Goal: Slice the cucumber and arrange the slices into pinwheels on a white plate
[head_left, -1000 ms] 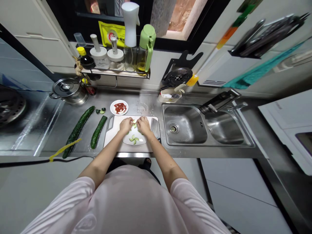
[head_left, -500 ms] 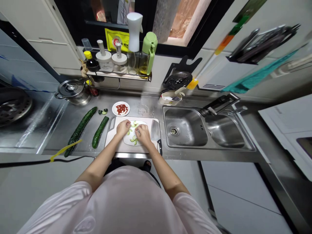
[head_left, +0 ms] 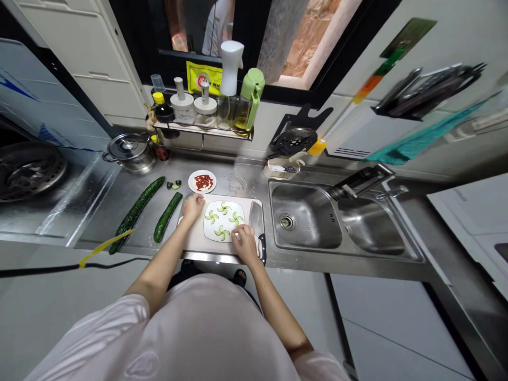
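A white square plate lies on the pale cutting board. Pale green cucumber slices form several pinwheel shapes on it; the top one shows a small reddish spot at its middle. Beside the plate's upper left corner is my left hand, its fingertips pinched together; what they hold, if anything, is too small to make out. My right hand hovers by the lower right corner, fingers bent and thumb apart, with nothing visible in it. Just behind the board sits a round white plate of chopped red bits.
A knife rests on the board's right side. Two cucumbers and small end pieces lie left. The double sink is to the right. A lidded pot stands at the back left, below a bottle rack.
My hands have parted from over the plate: the left moved toward its upper left, the right down toward its lower right corner. The pinwheels now show fully. The camera view has shifted slightly.
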`<state>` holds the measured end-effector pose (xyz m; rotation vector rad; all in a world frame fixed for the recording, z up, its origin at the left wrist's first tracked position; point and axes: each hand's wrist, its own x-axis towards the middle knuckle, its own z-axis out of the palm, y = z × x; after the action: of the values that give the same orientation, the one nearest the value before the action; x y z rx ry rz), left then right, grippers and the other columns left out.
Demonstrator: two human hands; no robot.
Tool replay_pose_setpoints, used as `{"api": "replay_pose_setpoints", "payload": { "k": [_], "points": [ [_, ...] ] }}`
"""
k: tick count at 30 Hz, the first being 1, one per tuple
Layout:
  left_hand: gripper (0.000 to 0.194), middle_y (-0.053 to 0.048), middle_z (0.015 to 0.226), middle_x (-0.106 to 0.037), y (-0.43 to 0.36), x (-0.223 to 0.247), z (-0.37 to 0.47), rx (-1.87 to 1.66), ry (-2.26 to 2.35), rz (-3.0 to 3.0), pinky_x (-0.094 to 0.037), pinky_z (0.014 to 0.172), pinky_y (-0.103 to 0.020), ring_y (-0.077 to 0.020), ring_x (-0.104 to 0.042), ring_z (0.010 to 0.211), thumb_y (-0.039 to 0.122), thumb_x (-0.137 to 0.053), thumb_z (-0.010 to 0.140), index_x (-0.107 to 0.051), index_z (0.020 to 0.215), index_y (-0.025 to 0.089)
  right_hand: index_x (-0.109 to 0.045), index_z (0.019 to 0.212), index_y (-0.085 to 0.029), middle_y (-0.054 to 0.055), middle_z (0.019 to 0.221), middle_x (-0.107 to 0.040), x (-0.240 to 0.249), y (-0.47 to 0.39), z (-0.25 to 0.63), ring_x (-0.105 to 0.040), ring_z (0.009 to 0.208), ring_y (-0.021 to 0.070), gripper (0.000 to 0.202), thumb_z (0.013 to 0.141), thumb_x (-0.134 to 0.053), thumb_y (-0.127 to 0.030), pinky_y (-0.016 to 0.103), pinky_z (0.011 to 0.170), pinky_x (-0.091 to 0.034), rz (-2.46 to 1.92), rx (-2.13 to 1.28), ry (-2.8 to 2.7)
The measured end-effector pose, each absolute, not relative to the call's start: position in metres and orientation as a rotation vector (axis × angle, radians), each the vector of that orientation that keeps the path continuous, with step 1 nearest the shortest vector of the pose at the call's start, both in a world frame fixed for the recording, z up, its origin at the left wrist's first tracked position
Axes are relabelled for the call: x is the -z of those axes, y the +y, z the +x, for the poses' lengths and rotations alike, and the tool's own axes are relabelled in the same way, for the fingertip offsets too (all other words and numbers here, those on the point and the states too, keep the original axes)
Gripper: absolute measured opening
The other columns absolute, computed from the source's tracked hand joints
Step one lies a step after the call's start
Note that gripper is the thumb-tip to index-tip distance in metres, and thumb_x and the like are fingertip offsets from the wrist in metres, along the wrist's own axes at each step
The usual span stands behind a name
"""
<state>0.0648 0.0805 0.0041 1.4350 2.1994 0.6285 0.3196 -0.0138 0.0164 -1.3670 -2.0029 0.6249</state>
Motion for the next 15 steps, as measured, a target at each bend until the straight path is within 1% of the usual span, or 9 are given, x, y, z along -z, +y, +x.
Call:
{"api": "replay_pose_setpoints", "payload": {
  "k": [4,7,11,15],
  "points": [
    [0.024,-0.005,0.098,-0.07,0.102,-0.003,0.051,-0.64,2.381,1.292,-0.041,0.073,-0.029,-0.0216,-0.061,0.089,0.03,-0.053,0.084,-0.067,0.103,0.027,-0.064,0.089,-0.022,0.008,0.098,-0.055,-0.018,-0.015,0.325,-0.046,0.101,0.0243,0.016,0.091,-0.049,-0.026,0.038,0.089,-0.042,-1.386,-0.621,-1.995],
    [0.025,-0.006,0.104,-0.07,0.122,-0.004,0.043,-0.607,2.417,1.307,-0.042,0.078,-0.03,-0.0229,-0.061,0.095,0.03,-0.053,0.084,-0.068,0.103,0.028,-0.064,0.089,-0.022,0.007,0.096,-0.056,-0.018,-0.015,0.328,-0.046,0.099,0.024,0.017,0.092,-0.048,-0.027,0.038,0.089,-0.042,-1.397,-0.61,-1.989],
    [0.023,-0.006,0.104,-0.07,0.147,-0.003,0.039,-0.448,2.4,1.349,-0.042,0.082,-0.032,-0.0226,-0.061,0.096,0.032,-0.056,0.082,-0.07,0.099,0.029,-0.063,0.088,-0.022,0.007,0.096,-0.056,-0.019,-0.016,0.329,-0.047,0.1,0.0237,0.017,0.092,-0.047,-0.028,0.038,0.09,-0.041,-1.394,-0.587,-1.982],
    [0.022,-0.009,0.103,-0.07,0.161,0.0,0.042,-0.265,2.368,1.479,-0.042,0.085,-0.033,-0.0239,-0.061,0.099,0.032,-0.055,0.082,-0.072,0.094,0.027,-0.063,0.088,-0.022,0.007,0.096,-0.057,-0.021,-0.016,0.33,-0.047,0.101,0.0238,0.017,0.092,-0.048,-0.028,0.038,0.091,-0.041,-1.408,-0.584,-1.98]
  ]
}}
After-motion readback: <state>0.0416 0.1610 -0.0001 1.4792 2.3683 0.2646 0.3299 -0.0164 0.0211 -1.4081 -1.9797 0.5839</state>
